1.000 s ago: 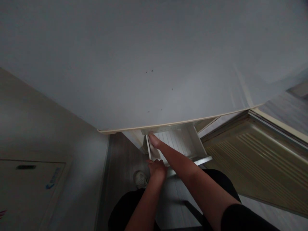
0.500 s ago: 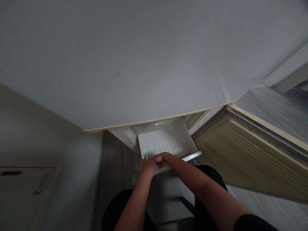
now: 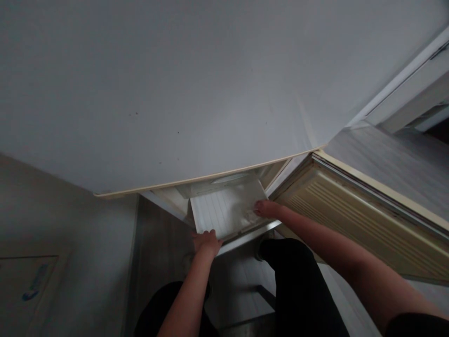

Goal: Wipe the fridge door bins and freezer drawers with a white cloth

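A pale, ribbed drawer [image 3: 210, 213] is pulled partway out of a low fridge or freezer compartment. At its front left corner, my left hand [image 3: 206, 242] has its fingers curled over the edge. My right hand [image 3: 264, 208] is over the drawer's right part, close to the side wall, with its fingers bent together. Something pale and indistinct shows at those fingertips; I cannot make out what it is. The drawer's back end is hidden beneath the appliance's top.
The appliance's broad white top [image 3: 196, 93] fills the upper view. Its door [image 3: 365, 220] stands wide open on the right, with a ribbed, yellowish inner panel. My knees [image 3: 298, 281] are below the drawer. A pale wall [image 3: 105, 243] stands at left, above grey plank flooring [image 3: 154, 243].
My right hand has left the spot beside my left hand and moved right, over the drawer's right part. The left hand stays at the front left corner. The view has shifted slightly.
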A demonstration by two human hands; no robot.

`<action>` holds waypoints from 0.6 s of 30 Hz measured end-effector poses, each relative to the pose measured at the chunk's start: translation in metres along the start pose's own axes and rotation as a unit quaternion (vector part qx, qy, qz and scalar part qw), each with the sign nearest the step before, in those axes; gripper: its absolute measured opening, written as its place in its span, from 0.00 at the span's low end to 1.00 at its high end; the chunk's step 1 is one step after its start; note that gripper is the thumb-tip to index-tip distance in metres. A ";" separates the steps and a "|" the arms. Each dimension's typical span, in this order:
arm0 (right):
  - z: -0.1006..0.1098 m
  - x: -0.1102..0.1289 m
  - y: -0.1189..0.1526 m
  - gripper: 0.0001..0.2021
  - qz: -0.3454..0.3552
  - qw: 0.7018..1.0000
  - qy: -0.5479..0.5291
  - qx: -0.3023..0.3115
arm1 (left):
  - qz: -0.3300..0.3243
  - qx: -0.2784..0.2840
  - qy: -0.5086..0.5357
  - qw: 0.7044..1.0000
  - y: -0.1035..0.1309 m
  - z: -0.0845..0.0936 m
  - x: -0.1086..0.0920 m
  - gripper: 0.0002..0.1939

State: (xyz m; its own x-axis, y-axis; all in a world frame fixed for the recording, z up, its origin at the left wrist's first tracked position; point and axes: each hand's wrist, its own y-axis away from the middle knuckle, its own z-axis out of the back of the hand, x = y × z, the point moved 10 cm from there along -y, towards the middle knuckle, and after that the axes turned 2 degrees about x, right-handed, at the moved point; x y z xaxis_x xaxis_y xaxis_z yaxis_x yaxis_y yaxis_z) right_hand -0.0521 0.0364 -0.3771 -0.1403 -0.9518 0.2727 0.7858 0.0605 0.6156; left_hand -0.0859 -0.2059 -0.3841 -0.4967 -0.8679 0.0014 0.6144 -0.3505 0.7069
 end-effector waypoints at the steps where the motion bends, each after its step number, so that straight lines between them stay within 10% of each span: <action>1: 0.009 0.001 0.003 0.18 0.014 0.999 0.027 -0.033 | 0.002 0.000 -0.001 1.000 -0.001 0.000 0.000 0.30; 6: 0.013 0.002 -0.008 0.18 0.026 0.975 0.196 -0.101 | 0.008 -0.007 -0.010 1.000 -0.001 0.000 0.001 0.28; 18: 0.061 -0.048 -0.099 0.11 -0.066 0.967 0.115 -0.217 | -0.002 -0.015 -0.022 1.000 0.001 0.004 0.001 0.21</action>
State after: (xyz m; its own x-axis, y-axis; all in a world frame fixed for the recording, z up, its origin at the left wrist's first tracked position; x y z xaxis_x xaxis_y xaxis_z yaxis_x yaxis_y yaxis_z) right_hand -0.1596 0.0944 -0.4063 -0.1593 -0.9872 0.0107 0.9559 -0.1516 0.2517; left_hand -0.0882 -0.2057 -0.3811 -0.5251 -0.8505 0.0313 0.6305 -0.3640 0.6855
